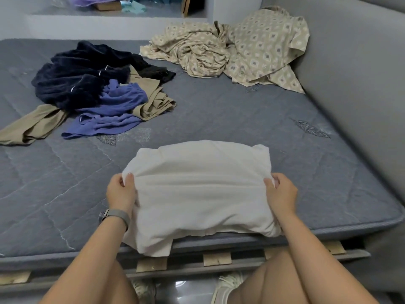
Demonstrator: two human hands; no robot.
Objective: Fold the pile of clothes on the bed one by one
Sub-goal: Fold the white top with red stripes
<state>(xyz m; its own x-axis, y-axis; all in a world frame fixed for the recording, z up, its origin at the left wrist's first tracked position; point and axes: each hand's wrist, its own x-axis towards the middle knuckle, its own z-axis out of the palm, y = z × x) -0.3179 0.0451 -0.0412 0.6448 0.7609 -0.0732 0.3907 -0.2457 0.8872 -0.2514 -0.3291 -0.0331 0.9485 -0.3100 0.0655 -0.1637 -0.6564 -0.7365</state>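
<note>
A white garment (pixel 201 189), partly folded, lies at the near edge of the grey mattress (pixel 241 115), with one flap hanging over the edge. My left hand (pixel 120 191) pinches its left fold between thumb and fingers. My right hand (pixel 281 194) grips its right fold the same way. A loose pile sits at the far left: a dark navy garment (pixel 79 82), a blue-purple garment (pixel 114 110) and a tan garment (pixel 151 97).
A crumpled beige patterned sheet (pixel 241 51) lies at the far right of the mattress against the grey padded headboard (pixel 355 73). A ledge (pixel 109 9) behind the bed holds more fabric. Bed slats and my shoes show below the mattress edge.
</note>
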